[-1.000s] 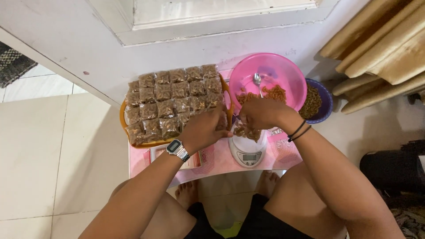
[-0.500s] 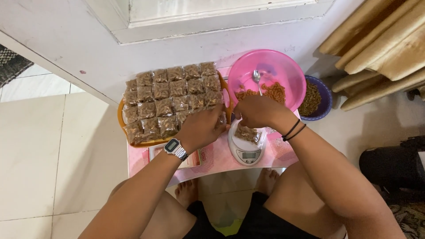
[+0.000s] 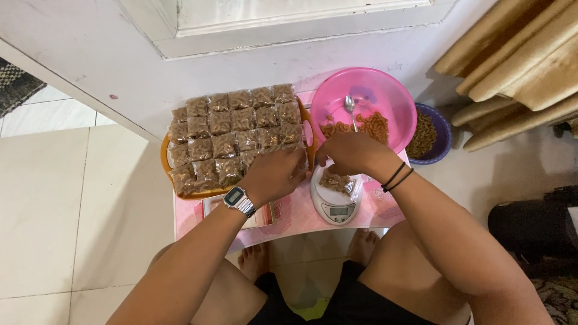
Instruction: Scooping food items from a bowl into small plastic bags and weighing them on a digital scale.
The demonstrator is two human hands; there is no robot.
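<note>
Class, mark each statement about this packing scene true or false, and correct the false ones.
1. A spoon lies in the pink bowl. True.
2. The orange tray holds rows of filled clear packets. True.
3. The kitchen scale is bare. False: a small bag of snacks rests on it.
4. The watch is on the right hand. False: it is on the left hand's wrist.
5. The blue bowl stands left of the tray. False: it stands right of the pink bowl.
</note>
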